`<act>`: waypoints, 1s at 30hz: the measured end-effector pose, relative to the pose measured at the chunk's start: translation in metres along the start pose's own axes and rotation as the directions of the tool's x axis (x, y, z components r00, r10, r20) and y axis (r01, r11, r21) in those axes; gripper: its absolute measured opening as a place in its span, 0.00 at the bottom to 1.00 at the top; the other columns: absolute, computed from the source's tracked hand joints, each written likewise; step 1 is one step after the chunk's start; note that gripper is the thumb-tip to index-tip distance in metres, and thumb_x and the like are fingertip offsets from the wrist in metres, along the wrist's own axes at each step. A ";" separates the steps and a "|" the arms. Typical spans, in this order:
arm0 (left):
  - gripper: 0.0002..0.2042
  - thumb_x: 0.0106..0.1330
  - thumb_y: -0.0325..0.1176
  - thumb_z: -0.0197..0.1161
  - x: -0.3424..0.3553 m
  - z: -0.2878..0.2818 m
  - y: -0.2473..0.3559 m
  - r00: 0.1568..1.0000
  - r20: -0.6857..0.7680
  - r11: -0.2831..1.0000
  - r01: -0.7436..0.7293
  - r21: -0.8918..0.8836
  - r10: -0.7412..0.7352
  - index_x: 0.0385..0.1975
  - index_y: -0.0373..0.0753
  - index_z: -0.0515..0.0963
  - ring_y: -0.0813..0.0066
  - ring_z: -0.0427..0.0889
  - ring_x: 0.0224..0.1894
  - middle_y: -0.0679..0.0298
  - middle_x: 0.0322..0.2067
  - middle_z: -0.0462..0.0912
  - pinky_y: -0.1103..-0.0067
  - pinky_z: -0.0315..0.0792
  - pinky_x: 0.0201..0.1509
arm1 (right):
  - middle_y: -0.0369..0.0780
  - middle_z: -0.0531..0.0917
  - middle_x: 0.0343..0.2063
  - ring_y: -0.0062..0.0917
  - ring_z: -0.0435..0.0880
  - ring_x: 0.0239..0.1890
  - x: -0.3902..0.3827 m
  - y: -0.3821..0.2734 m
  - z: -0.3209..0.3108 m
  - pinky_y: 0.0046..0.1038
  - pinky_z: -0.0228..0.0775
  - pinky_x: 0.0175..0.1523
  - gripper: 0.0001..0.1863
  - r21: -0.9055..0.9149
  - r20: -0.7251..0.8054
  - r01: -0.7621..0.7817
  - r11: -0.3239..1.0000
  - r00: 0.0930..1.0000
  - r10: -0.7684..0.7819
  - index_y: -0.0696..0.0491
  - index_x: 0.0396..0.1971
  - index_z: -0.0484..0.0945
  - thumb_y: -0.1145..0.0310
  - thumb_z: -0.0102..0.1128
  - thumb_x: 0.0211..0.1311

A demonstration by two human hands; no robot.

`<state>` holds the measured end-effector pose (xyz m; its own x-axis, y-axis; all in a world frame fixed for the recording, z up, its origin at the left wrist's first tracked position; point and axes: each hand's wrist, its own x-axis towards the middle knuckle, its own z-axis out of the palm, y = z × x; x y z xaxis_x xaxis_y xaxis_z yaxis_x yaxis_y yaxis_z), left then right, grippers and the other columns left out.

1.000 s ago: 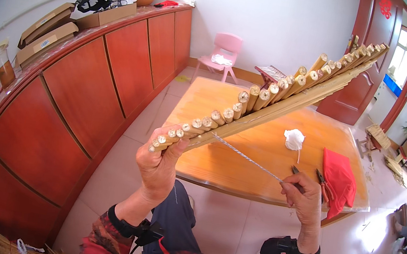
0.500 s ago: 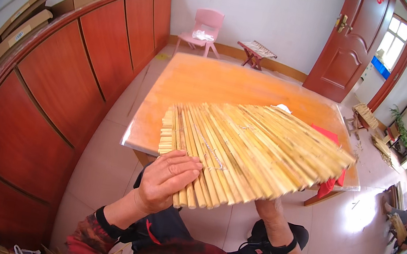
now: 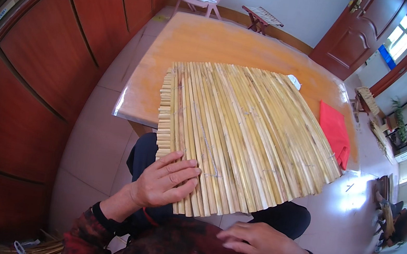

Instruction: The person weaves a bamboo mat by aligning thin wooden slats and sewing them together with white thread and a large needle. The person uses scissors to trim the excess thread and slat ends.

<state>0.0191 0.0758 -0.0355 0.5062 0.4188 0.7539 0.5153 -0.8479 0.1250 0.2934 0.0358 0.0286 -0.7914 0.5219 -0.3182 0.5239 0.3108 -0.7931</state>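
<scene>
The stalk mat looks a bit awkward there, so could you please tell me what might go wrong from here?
The mat could tip or swing: the left hand rests near one corner, while the right hand is off it, and its near edge reaches past the table.
The thin cord lying across the stalks might snag on fingers.

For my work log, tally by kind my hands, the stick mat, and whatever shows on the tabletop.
Left hand and right hand: 2
Stick mat: 1
Red cloth: 1
White bundle, partly hidden: 1
Total: 5
</scene>
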 end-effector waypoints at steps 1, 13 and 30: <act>0.09 0.52 0.29 0.63 -0.004 0.002 0.001 0.999 0.021 1.000 -0.027 0.014 0.026 0.33 0.40 0.73 0.63 0.79 0.44 0.60 0.39 0.79 0.64 0.68 0.54 | 0.44 0.78 0.35 0.37 0.78 0.36 -0.005 -0.014 -0.006 0.30 0.70 0.41 0.15 0.037 -0.014 0.028 0.999 1.000 -0.028 0.52 0.43 0.73 0.60 0.51 0.60; 0.09 0.54 0.30 0.59 -0.032 0.028 -0.003 0.989 0.113 0.995 -0.091 -0.047 0.096 0.35 0.41 0.74 0.65 0.75 0.48 0.61 0.43 0.76 0.62 0.66 0.55 | 0.43 0.77 0.25 0.37 0.78 0.27 0.110 0.015 -0.025 0.34 0.70 0.33 0.10 -0.448 -0.446 -0.298 0.843 0.892 0.079 0.55 0.25 0.75 0.64 0.61 0.49; 0.10 0.54 0.33 0.55 -0.039 0.029 -0.012 0.978 0.183 0.992 -0.081 -0.097 0.098 0.35 0.39 0.74 0.68 0.73 0.50 0.61 0.41 0.74 0.61 0.65 0.56 | 0.49 0.77 0.29 0.36 0.77 0.18 0.125 0.016 -0.033 0.32 0.70 0.24 0.11 -0.116 -0.505 -0.245 0.963 0.849 0.156 0.58 0.24 0.70 0.66 0.52 0.58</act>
<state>0.0130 0.0787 -0.0853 0.6725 0.3861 0.6314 0.4030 -0.9066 0.1252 0.2129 0.1326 -0.0063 -0.4311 0.8927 -0.1310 0.7348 0.2630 -0.6252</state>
